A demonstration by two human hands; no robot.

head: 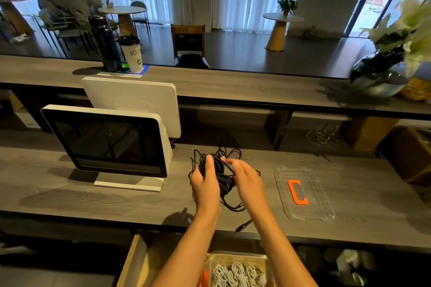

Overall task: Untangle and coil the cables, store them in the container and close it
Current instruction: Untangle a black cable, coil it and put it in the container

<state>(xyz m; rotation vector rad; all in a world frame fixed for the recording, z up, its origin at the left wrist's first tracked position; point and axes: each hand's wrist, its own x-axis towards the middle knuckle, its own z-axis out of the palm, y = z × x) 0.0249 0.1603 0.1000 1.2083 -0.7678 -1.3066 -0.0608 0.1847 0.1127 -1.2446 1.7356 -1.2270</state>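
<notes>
A tangled bundle of black cable (222,176) is held above the grey desk (93,198) between both hands. My left hand (205,179) grips its left side, thumb up over the bundle. My right hand (247,178) pinches strands on the right side. Loops stick out at the top, and a loose end with a plug (243,225) trails to the desk's front edge. The clear lid with an orange handle (297,191) lies flat on the desk to the right. A clear container (235,257) with coiled grey cables (235,274) sits in the open drawer below.
A white point-of-sale monitor (109,140) stands on the desk to the left, a second screen behind it. The raised counter (233,86) holds a dark bottle (103,44), a paper cup (131,53) and a glass vase of flowers (382,74). The wooden drawer (133,261) is open.
</notes>
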